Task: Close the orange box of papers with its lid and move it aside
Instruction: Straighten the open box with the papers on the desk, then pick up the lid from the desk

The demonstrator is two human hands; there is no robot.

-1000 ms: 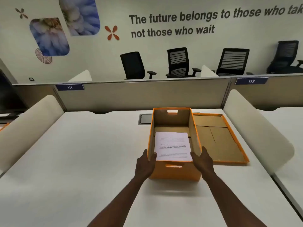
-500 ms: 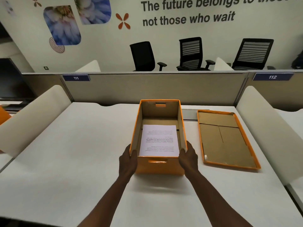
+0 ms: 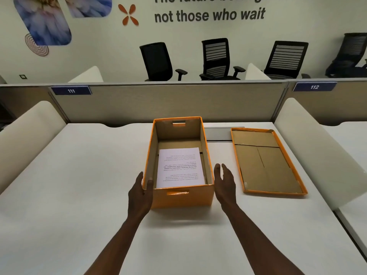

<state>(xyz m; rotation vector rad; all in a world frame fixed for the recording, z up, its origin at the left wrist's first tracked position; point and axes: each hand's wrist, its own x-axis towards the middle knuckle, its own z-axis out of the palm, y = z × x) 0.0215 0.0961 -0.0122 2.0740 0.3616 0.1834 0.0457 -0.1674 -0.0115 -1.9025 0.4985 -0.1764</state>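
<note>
nearest the camera, two bare forearms reach out over the white tabletop (image 3: 69,195) to the open orange cardboard box (image 3: 179,197). the left hand (image 3: 140,192) grips the box's near left corner, thumb hooked over the rim and inside, fingers curled against the outer wall. the right hand (image 3: 225,180) is open and flat with fingers spread, just beside the box's right wall and holding nothing; whether it touches the wall i cannot tell. the box stands upright at the middle of the tabletop, and inside it lies a white printed sheet of paper (image 3: 179,167) on the brown floor. to the right, apart from the box, the flat orange-edged cardboard lid (image 3: 264,161) lies inside-up on the tabletop. so the task looks barely begun: the box is not yet covered, and the lid must be picked up, turned over and fitted on before the box is moved aside. the way between box and lid is free of other things. a grey metal cable hatch (image 3: 218,133) sits flush behind them. further back stand a beige partition wall (image 3: 158,102), rounded cream side dividers (image 3: 309,143) and black office chairs (image 3: 216,58).
</note>
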